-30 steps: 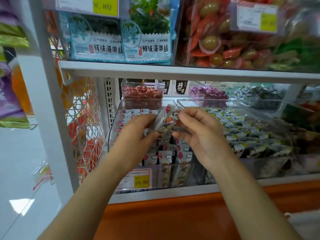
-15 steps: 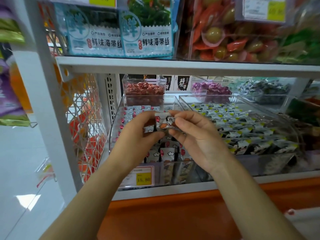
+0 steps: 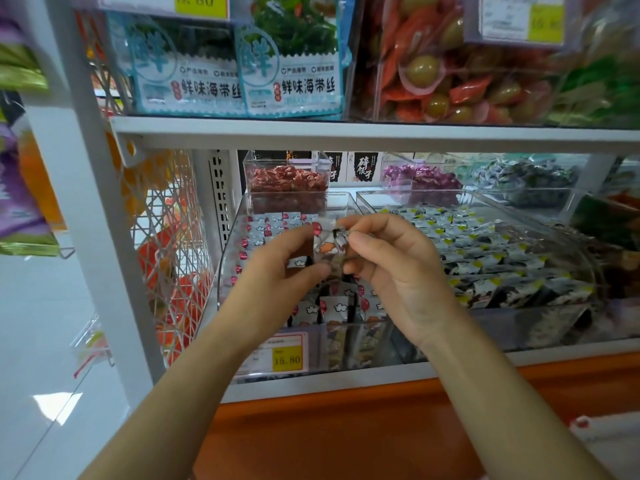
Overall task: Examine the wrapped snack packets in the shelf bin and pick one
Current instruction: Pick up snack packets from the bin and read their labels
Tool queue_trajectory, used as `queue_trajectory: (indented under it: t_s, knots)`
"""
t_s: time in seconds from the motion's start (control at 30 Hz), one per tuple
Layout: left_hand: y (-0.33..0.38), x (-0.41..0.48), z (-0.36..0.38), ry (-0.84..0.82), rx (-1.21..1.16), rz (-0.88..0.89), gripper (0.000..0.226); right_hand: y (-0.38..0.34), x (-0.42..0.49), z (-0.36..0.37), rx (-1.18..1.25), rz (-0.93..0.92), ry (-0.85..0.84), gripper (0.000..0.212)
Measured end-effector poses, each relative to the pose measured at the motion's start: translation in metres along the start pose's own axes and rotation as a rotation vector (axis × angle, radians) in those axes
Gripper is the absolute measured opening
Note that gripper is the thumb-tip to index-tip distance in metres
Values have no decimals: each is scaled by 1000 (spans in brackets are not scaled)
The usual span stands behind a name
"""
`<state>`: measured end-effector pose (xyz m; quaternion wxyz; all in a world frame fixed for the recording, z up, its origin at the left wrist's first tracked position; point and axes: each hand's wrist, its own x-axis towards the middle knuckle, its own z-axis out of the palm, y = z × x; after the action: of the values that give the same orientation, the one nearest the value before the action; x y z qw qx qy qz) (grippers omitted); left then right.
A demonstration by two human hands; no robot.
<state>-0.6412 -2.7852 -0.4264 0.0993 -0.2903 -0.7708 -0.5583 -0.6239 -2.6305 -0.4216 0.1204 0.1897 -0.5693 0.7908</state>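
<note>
The left hand and right hand pinch a small silver wrapped snack packet in their fingers, above the clear plastic shelf bin of similar packets. A clear tub of red sweets stands at 12 o'clock, black-and-yellow packets lie at 3 o'clock, and a yellow price tag sits at 6 o'clock.

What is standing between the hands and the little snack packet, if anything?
Nothing visible. The left hand and the right hand both pinch one packet between their fingertips, holding it above the clear bin of similar packets.
</note>
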Motion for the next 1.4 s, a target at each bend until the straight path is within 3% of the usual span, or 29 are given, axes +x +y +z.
queue_trajectory:
  t_s: [0.2, 0.33, 0.5, 0.7, 0.83, 1.4]
  knots:
    - [-2, 1, 1, -41, -2, -44, 26, 2, 2, -2, 2, -32, 9, 9]
    - [-1, 3, 2, -57, -268, -165, 9, 4, 2, -2, -78, -43, -11, 21]
    - [1, 3, 2, 12, -398, -156, 34, 5, 2, -2, -109, -52, -48, 11]
    - [-1, 4, 4, 38, -486, -178, 35, 5, 2, -2, -65, -55, -49, 17]
    - [-2, 3, 4, 36, -462, -162, 37, 5, 3, -2, -7, -35, -45, 6]
    - [-3, 3, 4, 1, -473, -163, 31, 4, 3, -5, 78, -14, -25, 6]
